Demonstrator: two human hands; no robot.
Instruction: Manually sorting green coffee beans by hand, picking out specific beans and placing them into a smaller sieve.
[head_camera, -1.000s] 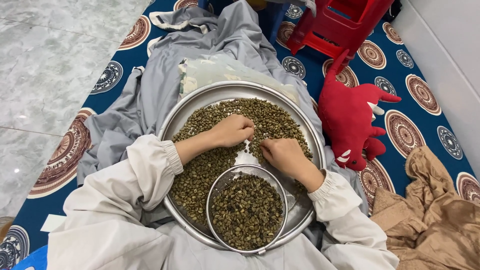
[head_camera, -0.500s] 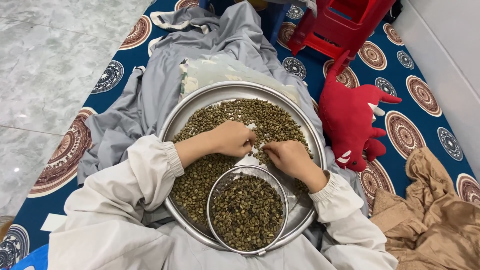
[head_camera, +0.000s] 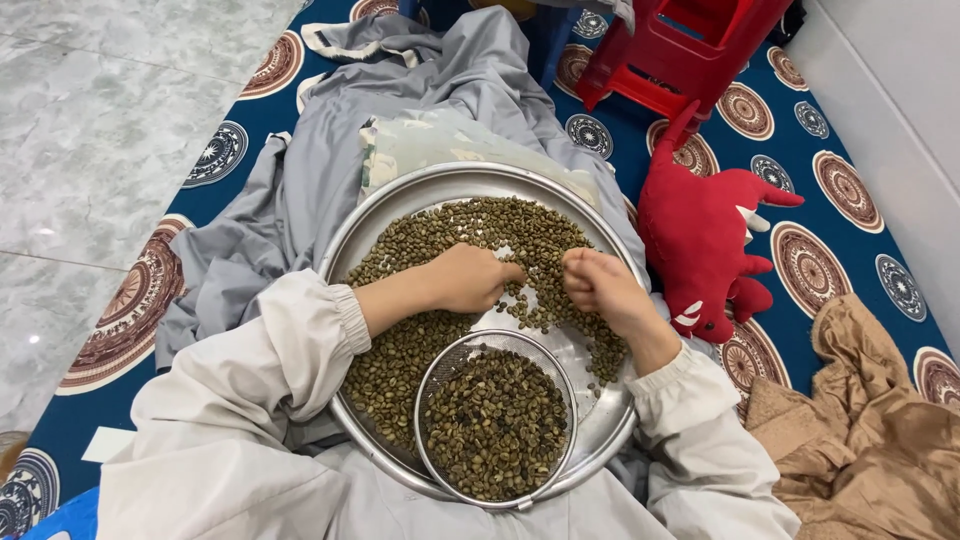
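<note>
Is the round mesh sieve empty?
No, the mesh sieve is filled with dark beans and sits on the metal tray.

- Single view, head-worn: looks steeply down, close, onto lap
- Round metal tray centred; floor mat fills margins

Big round metal tray on my lap, covered in greenish beans. My left hand is curled loosely, fingertips down in the beans near the middle of the tray. My right hand is bunched up just beside it, fingers pinched together over the beans. A wire sieve full of darker beans sits in the tray's near edge. Red plush toy lies on the patterned blue mat to my right.
</note>
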